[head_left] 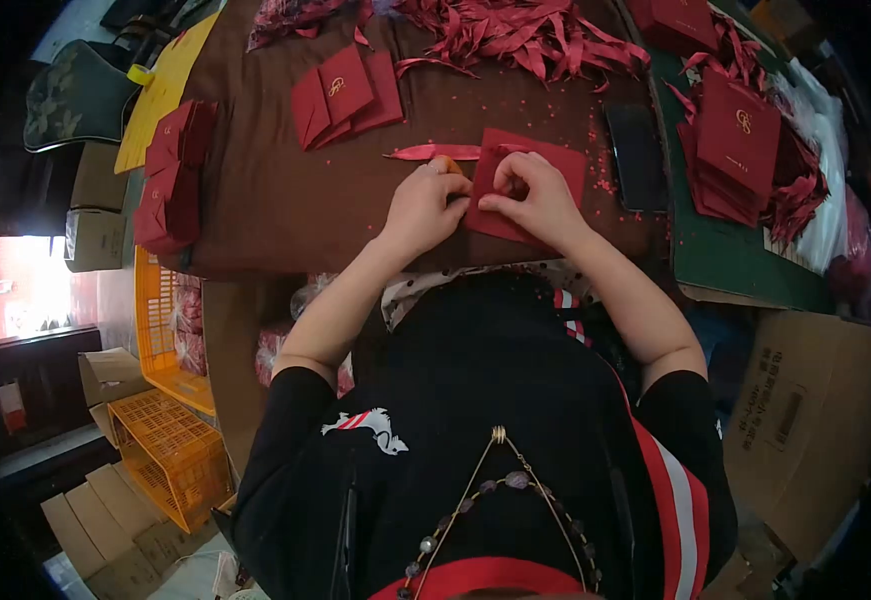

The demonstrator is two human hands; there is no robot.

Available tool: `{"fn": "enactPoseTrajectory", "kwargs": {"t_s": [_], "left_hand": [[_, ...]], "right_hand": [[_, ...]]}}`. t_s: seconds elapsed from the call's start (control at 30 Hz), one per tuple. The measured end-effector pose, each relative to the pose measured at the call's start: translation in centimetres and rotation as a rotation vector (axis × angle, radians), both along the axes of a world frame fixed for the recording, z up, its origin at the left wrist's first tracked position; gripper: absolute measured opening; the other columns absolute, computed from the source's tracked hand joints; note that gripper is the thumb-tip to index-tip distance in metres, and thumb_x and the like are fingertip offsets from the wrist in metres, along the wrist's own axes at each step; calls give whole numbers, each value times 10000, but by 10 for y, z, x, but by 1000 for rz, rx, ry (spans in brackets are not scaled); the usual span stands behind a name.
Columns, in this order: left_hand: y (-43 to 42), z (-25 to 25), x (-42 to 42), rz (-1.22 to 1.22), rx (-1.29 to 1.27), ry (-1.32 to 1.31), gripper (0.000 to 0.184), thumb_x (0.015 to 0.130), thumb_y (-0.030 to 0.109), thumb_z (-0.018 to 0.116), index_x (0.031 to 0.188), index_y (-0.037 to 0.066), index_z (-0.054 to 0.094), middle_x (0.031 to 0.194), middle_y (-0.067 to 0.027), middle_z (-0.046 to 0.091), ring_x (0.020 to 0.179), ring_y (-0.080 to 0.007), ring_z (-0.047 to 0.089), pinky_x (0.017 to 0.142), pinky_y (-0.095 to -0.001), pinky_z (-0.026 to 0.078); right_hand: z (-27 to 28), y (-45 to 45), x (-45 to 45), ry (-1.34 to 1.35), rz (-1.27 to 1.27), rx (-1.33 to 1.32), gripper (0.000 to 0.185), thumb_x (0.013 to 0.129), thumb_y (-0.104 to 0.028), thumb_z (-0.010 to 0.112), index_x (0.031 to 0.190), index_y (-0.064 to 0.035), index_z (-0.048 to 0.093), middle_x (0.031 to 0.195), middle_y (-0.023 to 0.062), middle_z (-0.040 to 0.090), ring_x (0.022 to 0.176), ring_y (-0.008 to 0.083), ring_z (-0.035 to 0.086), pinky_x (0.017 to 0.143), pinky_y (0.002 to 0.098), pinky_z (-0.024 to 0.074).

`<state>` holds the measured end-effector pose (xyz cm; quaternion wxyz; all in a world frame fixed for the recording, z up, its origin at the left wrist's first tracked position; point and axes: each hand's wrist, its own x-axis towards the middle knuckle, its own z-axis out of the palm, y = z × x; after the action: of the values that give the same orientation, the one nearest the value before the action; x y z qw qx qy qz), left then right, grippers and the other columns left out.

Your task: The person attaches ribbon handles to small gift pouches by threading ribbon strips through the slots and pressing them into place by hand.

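A flat dark-red pouch lies on the brown cloth in front of me. My left hand is closed at its left edge, with thumb and fingertips pinched together and an orange band on one finger. Over the pouch's middle, my right hand is curled, thumb and index finger pinching at its surface. A red ribbon stretches out to the left from the pouch, behind my left fingers. What exactly sits between my fingertips is too small to make out fully.
Red pouches with gold print lie beyond my left hand; more are stacked at the left edge and on the green table. Loose ribbons heap at the back. A phone lies right. Orange crates stand lower left.
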<state>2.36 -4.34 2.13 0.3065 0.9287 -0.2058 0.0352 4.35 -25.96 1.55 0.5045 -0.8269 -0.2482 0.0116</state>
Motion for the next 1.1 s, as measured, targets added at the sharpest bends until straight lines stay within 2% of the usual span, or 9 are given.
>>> {"fn": "enactPoseTrajectory", "kwargs": {"t_s": [0.17, 0.37, 0.47, 0.5, 0.6, 0.67, 0.83, 0.93, 1.1], "left_hand": [[17, 21, -14, 190, 298, -196, 80, 878, 146, 701, 940, 96, 710, 1015, -93, 623, 943, -318, 624, 778, -448, 527], [93, 15, -27, 367, 273, -282, 99, 917, 188, 700, 976, 112, 724, 1026, -98, 617, 923, -328, 616, 772, -434, 521], [64, 30, -38, 273, 186, -325, 483, 920, 197, 711, 1379, 167, 565, 1246, -136, 573, 1061, -362, 577, 894, -451, 481], [58, 24, -41, 145, 194, -267, 704, 858, 282, 757, 1483, 157, 459, 1464, -155, 483, 1234, -423, 507, 1031, -485, 417], [19, 28, -46, -197, 215, -162, 806, 821, 388, 787, 1503, 135, 441, 1578, -188, 360, 1423, -422, 363, 1149, -532, 329], [10, 12, -47, -278, 244, -84, 836, 797, 378, 807, 1506, 136, 436, 1577, -180, 362, 1448, -421, 334, 1160, -540, 318], [7, -19, -67, -271, 118, -392, 444, 745, 123, 765, 1180, 117, 674, 1200, -103, 586, 1136, -325, 587, 1076, -543, 424], [5, -18, -81, -299, 49, -426, 404, 747, 106, 754, 1146, 132, 689, 1130, -89, 596, 1126, -310, 597, 1059, -532, 450], [13, 1, -94, -242, 5, -514, 369, 738, 107, 770, 1102, 141, 719, 1128, -74, 626, 1102, -305, 618, 1038, -517, 473]], "right_hand": [[1, -5, 0, -92, -6, -44, 424, 710, -280, 893, 845, -58, 557, 828, 64, 569, 806, 244, 541, 728, 371, 460], [-2, -2, 1, -119, -4, -54, 416, 736, -306, 875, 824, -63, 549, 802, 62, 562, 785, 234, 538, 722, 362, 459], [0, -4, 6, 43, 6, 24, 375, 780, -299, 856, 844, -57, 578, 790, 49, 584, 742, 188, 555, 682, 334, 464], [2, -6, 8, 215, 8, 118, 352, 805, -293, 844, 856, -51, 594, 786, 41, 599, 714, 160, 562, 660, 318, 465], [8, -19, 35, 369, 48, 291, 243, 895, -256, 759, 984, -42, 685, 875, 53, 689, 735, 119, 625, 686, 291, 501], [34, -28, 56, -176, -111, -69, 193, 886, -220, 716, 1003, -65, 716, 940, 74, 727, 871, 229, 686, 791, 363, 533], [60, -11, 117, -544, -117, -396, 107, 867, -179, 683, 954, -130, 719, 902, 69, 698, 946, 302, 662, 798, 443, 536], [43, 26, 149, -620, 12, -461, 135, 870, -228, 683, 958, -128, 707, 937, 64, 704, 961, 294, 673, 779, 455, 545], [16, 68, 167, -460, -289, -871, 223, 852, -288, 707, 885, -68, 729, 941, 135, 710, 852, 336, 721, 709, 458, 568]]}}
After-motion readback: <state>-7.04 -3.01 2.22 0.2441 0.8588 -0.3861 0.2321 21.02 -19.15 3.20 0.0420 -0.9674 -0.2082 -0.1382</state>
